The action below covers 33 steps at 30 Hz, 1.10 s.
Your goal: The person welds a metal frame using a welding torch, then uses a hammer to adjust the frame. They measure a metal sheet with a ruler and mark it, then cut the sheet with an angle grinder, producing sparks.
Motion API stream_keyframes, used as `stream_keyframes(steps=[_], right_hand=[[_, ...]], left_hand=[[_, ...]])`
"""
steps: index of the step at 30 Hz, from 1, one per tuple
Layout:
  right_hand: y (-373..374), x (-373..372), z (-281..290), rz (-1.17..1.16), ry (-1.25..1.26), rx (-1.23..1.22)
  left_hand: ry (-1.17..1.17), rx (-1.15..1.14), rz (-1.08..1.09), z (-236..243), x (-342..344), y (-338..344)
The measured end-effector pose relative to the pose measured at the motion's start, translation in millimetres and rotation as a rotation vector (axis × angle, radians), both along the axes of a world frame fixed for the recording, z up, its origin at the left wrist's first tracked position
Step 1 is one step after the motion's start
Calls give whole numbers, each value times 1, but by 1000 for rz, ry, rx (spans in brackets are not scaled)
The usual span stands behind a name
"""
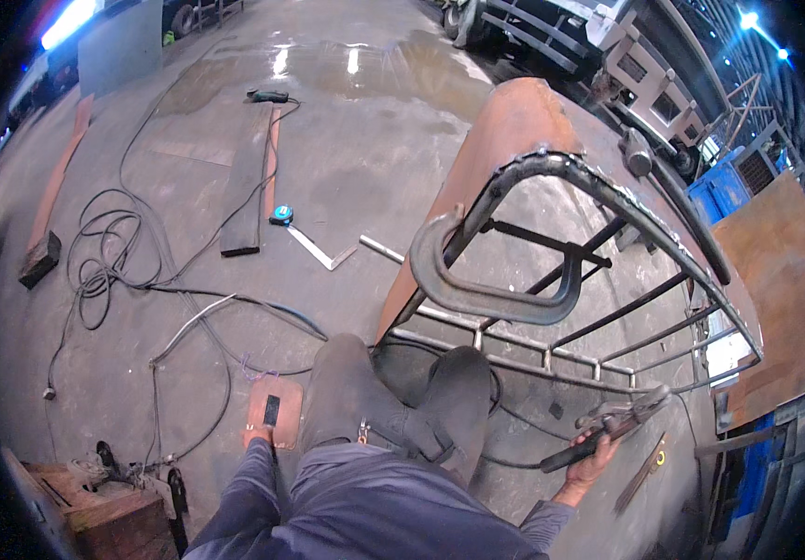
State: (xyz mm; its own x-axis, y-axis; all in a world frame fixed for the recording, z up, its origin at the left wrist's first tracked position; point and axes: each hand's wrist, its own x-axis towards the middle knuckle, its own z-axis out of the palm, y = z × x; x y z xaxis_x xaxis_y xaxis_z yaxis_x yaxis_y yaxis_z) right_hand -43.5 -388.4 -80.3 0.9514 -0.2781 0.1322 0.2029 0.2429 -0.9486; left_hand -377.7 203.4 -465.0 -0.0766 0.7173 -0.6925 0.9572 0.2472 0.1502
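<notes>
My left hand point(258, 435) grips the edge of a reddish-brown hand-held welding shield point(288, 401) with a dark window, low beside my left leg. In my right hand point(589, 465) is a welding electrode holder point(617, 422), its dark handle trailing a cable and its jaws pointing up to the right. Ahead stands a frame of welded metal tubes point(598, 357), with a curved rusty sheet point(505, 131) along its far side. A big C-clamp point(477, 303) hangs on the frame's near left side. Thin rods point(640, 474) lie on the floor near my right hand.
A hammer point(640, 161) rests on the sheet. Coiled cables point(104, 271), a tape measure point(280, 216), an angled metal strip point(319, 250), a dark plank point(246, 205) and a power tool point(267, 96) lie on the floor. A wooden box point(109, 523) sits lower left; trucks point(552, 37) stand behind.
</notes>
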Motion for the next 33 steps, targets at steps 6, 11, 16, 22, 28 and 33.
stream_keyframes(steps=[6, 11, 16, 22, 28, 33], right_hand=[[19, -7, 71, 290, -239, -95], [15, 15, 83, 317, -193, -185], [67, 25, 119, 510, -157, -510], [136, 35, 127, 661, -222, -618], [165, 30, 135, 653, -273, -890], [175, 22, 132, 645, -267, -900]], left_hand=[[118, 3, -142, 13, 11, -10], [76, 28, 55, -13, -6, -3], [106, -50, 126, -27, 24, -6], [-346, 246, 230, -62, -3, 3], [-912, 563, 238, 99, 62, 15], [-726, 627, 12, 149, 95, 27]])
